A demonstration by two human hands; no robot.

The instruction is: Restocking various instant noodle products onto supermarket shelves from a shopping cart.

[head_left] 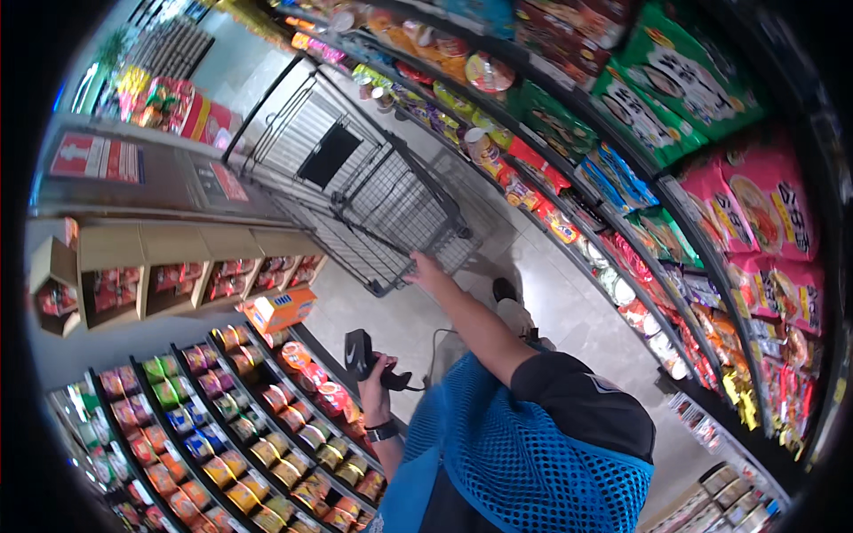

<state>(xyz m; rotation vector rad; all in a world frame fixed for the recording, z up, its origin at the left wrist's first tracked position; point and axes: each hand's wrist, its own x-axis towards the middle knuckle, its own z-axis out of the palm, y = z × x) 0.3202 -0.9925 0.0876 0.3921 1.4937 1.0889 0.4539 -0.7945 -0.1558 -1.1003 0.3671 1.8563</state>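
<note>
My right hand (425, 266) reaches forward and grips the handle of a black wire shopping cart (373, 191) that stands in the aisle and looks empty. My left hand (378, 377), with a dark watch on its wrist, holds a black handheld scanner (359, 354) by its grip; a cable trails from it. I wear a blue mesh vest (506, 462) over a black shirt. One shoe (505, 290) shows on the pale tiled floor below the cart handle.
Shelves of cup noodles (231, 435) run along my left, with cardboard display boxes (133, 271) and an orange carton (280, 309) above them. Shelves of green, pink and red noodle bags (711, 178) line my right. The tiled aisle (569, 311) runs between them.
</note>
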